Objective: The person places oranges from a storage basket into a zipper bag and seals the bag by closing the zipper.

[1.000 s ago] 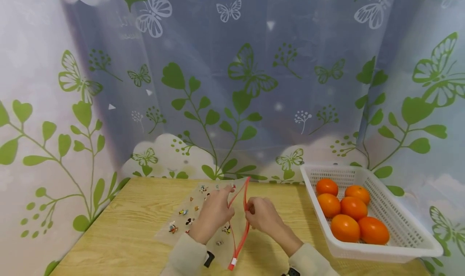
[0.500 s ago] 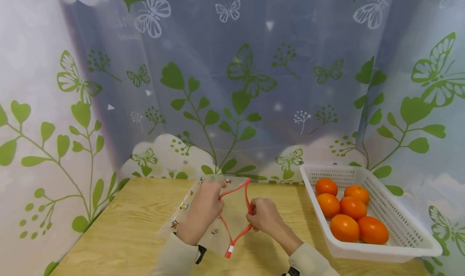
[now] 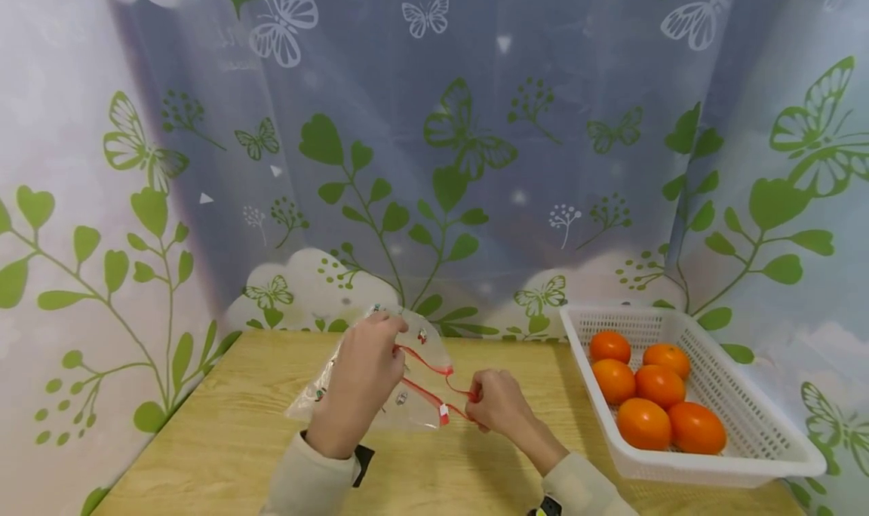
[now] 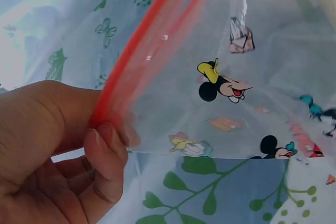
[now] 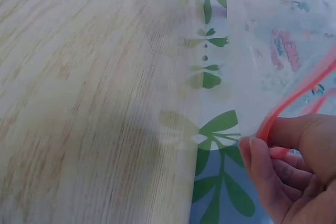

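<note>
A clear plastic zip bag [image 3: 424, 342] with a red zipper edge and small cartoon prints stretches between the two hands above the table. My left hand [image 3: 363, 369] pinches one side of the red edge between thumb and fingers, as the left wrist view shows on the bag [image 4: 173, 103]. On the opposite side, my right hand [image 3: 501, 401] pinches the other red strip [image 5: 294, 95] between thumb and forefinger. The bag's mouth is spread apart between them. A white zipper slider [image 3: 444, 410] sits at the near corner of the red edge.
A white plastic basket [image 3: 767, 395] with several orange round fruits [image 3: 643, 424] stands on the right of the wooden table [image 3: 204, 425]. A curtain [image 3: 366, 199] with butterflies and green leaves hangs behind and on both sides.
My left hand has moved left and slightly up, drawing its side of the red edge away from the right hand. The bag's mouth has stretched sideways; the right hand has barely moved.
</note>
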{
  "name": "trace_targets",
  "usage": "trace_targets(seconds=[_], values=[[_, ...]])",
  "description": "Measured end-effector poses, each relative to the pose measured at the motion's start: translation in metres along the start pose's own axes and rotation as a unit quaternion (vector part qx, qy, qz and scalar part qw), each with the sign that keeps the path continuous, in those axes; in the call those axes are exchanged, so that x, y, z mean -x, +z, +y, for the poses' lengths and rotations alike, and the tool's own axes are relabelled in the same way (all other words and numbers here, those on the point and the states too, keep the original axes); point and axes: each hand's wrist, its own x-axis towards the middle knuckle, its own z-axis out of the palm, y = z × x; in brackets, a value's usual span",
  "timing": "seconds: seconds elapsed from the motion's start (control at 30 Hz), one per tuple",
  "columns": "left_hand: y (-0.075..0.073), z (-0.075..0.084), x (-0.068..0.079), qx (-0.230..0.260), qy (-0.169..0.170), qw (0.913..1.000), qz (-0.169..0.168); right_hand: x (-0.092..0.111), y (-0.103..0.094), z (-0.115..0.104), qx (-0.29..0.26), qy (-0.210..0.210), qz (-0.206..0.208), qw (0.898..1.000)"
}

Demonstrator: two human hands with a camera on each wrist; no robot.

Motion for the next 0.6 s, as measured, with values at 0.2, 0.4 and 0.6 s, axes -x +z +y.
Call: trace_targets(seconds=[0.2,0.4,0.6], values=[[0.019,-0.004,0.005,0.011,-0.040,0.9991,-0.006,0.000,-0.001,-0.009,-0.008,-0.025,0.027,0.999],[0.042,-0.013,0.010,-0.007,-0.073,0.9972,-0.016,0.001,-0.001,-0.021,-0.026,-0.053,0.058,0.997],[0.051,-0.019,0.014,0.016,-0.085,0.9909,-0.102,0.000,0.000,-0.025,-0.044,-0.054,0.084,0.994]])
